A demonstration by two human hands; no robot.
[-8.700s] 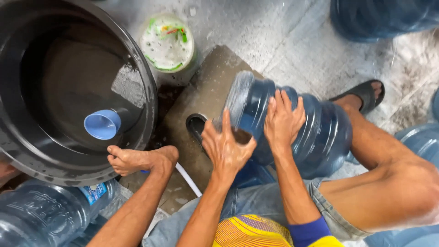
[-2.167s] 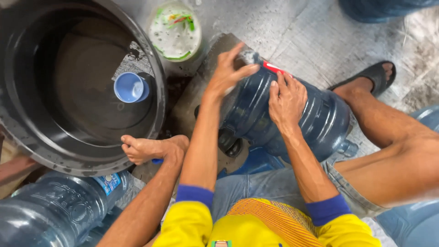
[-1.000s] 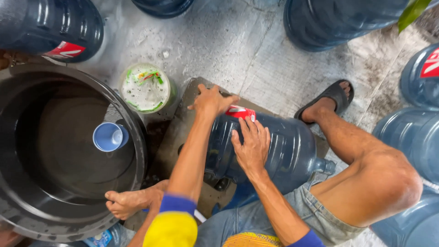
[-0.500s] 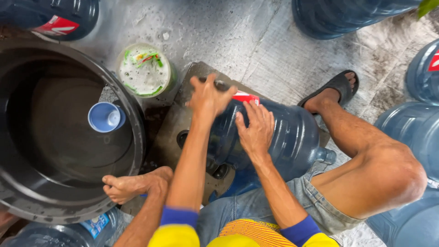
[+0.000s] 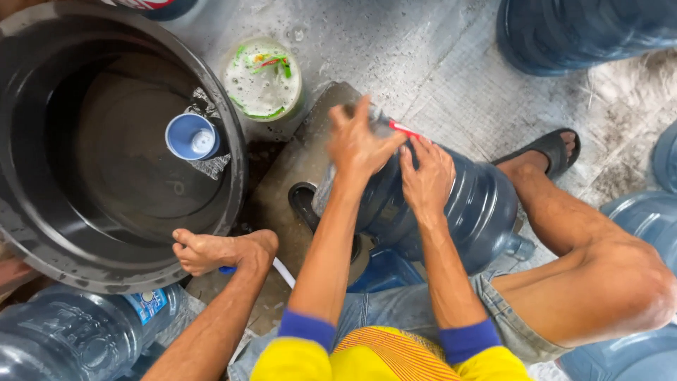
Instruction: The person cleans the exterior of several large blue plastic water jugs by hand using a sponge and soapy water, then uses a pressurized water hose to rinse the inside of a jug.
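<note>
A large dark blue water jug [image 5: 465,212] lies on its side across my lap, over a wet stone slab [image 5: 296,162]. My left hand [image 5: 360,144] presses flat on the jug's upper end, fingers spread. Beside it, my right hand [image 5: 427,176] rests on the jug's rounded side, fingers together. A small red strip [image 5: 403,129] shows on the jug between the two hands. The jug's neck points back toward my knee.
A big black tub [image 5: 106,155] with a blue cup [image 5: 192,137] floating in it sits at left. A small bucket of soapy water [image 5: 262,77] stands behind the slab. More blue jugs [image 5: 585,32] ring the wet concrete floor. My bare foot [image 5: 222,250] rests by the tub; my sandalled foot [image 5: 543,152] is at right.
The view has drifted slightly. Both hands stay on the jug, the left hand sliding a little over its upper end; the jug has barely turned.
</note>
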